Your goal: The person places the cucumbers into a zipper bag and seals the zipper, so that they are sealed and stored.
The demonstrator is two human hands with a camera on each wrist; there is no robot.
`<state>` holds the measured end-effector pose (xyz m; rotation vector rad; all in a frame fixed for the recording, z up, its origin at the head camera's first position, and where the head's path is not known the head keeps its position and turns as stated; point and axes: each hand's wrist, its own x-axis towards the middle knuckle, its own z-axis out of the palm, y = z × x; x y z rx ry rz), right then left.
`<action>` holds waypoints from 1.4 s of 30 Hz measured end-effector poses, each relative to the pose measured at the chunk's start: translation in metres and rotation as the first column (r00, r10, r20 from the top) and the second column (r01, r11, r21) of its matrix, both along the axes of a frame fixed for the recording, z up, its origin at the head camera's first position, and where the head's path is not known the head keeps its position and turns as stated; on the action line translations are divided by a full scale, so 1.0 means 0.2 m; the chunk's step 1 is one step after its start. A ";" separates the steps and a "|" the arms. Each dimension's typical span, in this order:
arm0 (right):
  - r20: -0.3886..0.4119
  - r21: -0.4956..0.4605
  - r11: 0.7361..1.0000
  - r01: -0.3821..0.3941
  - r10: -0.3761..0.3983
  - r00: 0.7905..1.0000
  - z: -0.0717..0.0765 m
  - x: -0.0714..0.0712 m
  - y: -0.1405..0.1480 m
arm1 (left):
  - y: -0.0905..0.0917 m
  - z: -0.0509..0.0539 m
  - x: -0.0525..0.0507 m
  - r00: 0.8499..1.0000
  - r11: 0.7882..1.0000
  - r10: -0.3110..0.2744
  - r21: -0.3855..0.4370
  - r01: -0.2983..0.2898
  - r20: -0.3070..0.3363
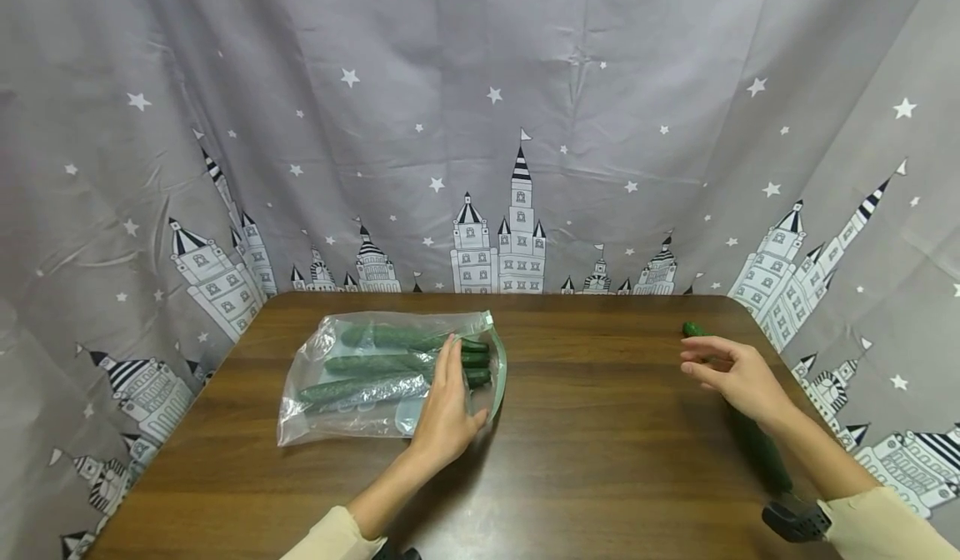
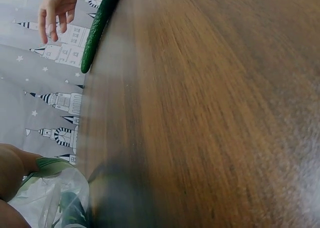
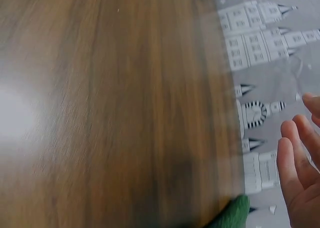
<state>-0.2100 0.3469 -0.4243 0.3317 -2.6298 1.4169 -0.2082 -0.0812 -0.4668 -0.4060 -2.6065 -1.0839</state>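
A clear zip bag [image 1: 300,414] with a green-edged mouth lies on the left half of the table, holding several cucumbers [image 1: 375,364]. My left hand [image 1: 448,414] is at the bag's mouth, fingers straight and resting on the plastic. In the left wrist view, part of that hand hides some of the bag [image 2: 75,188]. A single cucumber [image 1: 757,452] lies along the table's right side, partly hidden under my right arm. Above its far end hovers my right hand [image 1: 738,377], fingers loosely bent with nothing in them. The right wrist view shows this cucumber's tip [image 3: 235,213] below the fingers.
The brown wooden table [image 1: 585,427] has its far edge close to a grey curtain [image 1: 480,110] printed with castles and stars. Bare wood lies between the bag and the single cucumber. Dark wrist cameras [image 1: 797,522] sit by the sleeves.
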 end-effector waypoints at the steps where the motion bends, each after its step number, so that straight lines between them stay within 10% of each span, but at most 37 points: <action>1: -0.006 -0.006 1.000 0.005 -0.005 1.000 0.00 0.01 0.02 | 0.00 0.00 0.00 1.000 1.000 0.001 0.001 -0.001 -0.002; 23: -0.124 0.098 0.983 0.158 -0.145 0.982 -0.21 0.22 0.41 | 0.00 0.00 0.01 1.000 1.000 -0.002 0.026 0.001 0.027; 31: -0.031 0.345 0.938 0.020 -0.010 0.999 -0.39 0.29 0.44 | 0.00 -0.01 0.00 0.999 0.999 -0.008 0.037 0.007 0.036; 42: -0.038 0.318 0.941 0.119 -0.113 0.993 -0.38 0.30 0.44 | 0.01 -0.01 -0.01 1.000 0.999 -0.009 0.031 0.008 0.024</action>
